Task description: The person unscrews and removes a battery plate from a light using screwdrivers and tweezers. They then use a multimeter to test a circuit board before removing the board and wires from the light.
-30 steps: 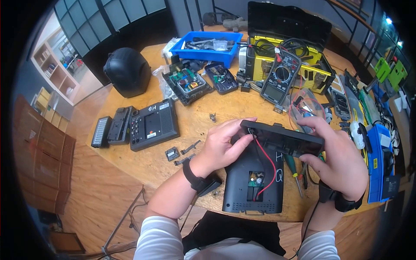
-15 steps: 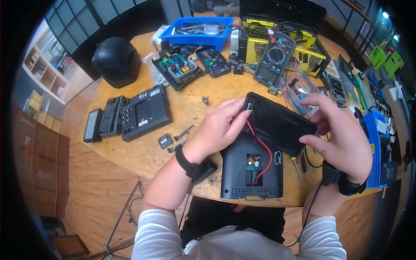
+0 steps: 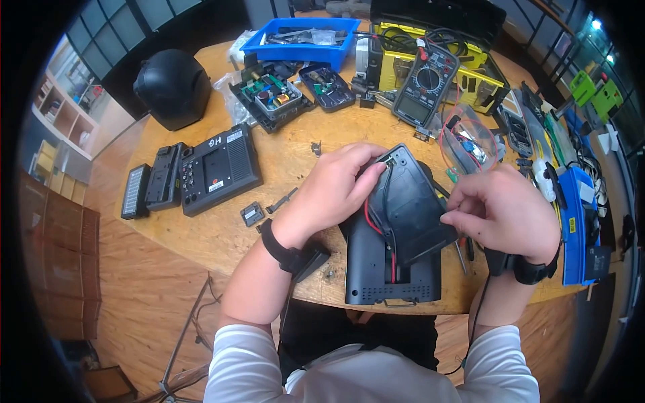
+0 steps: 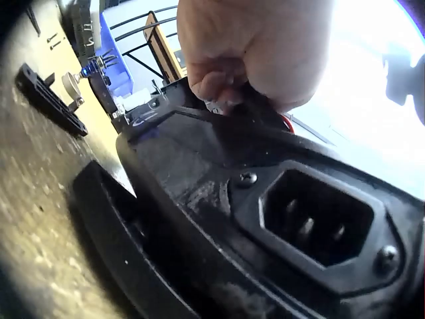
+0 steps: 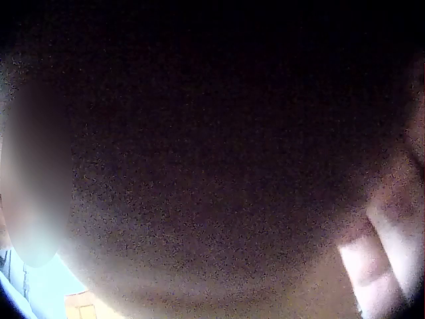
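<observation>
My left hand (image 3: 336,191) pinches the top corner of a black plastic cover (image 3: 413,208), thumb beside the point where wires meet it. At the cover's right edge, my right hand (image 3: 507,215) pinches with curled fingers and thumb. The cover leans over a black device housing (image 3: 369,269) on the table. A red wire (image 3: 371,218) and a dark wire (image 3: 385,201) run from the cover to the housing's rectangular opening. In the left wrist view, a three-pin power inlet (image 4: 319,226) shows close up on the housing. Dark blur fills most of the right wrist view.
A multimeter (image 3: 425,84) leans against the yellow toolbox (image 3: 396,70) at the back. Left of it are an opened device with a circuit board (image 3: 272,97) and a blue bin (image 3: 252,47). A flat black unit (image 3: 225,171) and small black parts (image 3: 252,213) lie to the left.
The cover has swung from crosswise to upright and down toward the housing, its inner face now toward me. My right hand has come inward with fingers more curled. The red wire has shifted left.
</observation>
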Tool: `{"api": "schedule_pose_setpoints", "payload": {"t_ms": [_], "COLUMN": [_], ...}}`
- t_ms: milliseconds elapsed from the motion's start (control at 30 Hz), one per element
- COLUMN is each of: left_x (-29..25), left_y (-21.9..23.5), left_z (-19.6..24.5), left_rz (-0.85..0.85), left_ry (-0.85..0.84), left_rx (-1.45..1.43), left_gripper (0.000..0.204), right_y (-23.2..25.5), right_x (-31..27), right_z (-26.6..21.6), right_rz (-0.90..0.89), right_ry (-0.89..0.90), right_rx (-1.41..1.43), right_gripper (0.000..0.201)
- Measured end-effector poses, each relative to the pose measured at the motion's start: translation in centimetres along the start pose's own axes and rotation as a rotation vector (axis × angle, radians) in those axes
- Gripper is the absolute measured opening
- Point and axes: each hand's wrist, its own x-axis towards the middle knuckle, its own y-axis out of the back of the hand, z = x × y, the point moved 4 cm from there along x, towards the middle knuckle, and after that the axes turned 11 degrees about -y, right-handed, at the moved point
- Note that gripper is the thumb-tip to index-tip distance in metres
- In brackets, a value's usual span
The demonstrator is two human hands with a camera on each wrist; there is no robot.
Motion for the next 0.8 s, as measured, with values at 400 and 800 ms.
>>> {"api": "schedule_pose_setpoints", "payload": {"t_ms": [400, 800], "left_x": [0.0, -0.7], "left_y": [-0.1, -1.0], "left_z": [-1.3, -2.4], "left_rz": [-0.145, -0.005], "left_ry": [-0.048, 0.248], "left_rx": [0.032, -0.060], "left_gripper": [0.018, 0.015], "right_y": [-7.4, -10.0], "right_x": [4.1, 5.1], "right_z": [2.9, 5.7], "right_rz": [0.369, 0.447], "right_ry": [0.283, 0.368], "right_rx": [0.603, 0.949], "right_gripper": [0.028, 0.017]}}
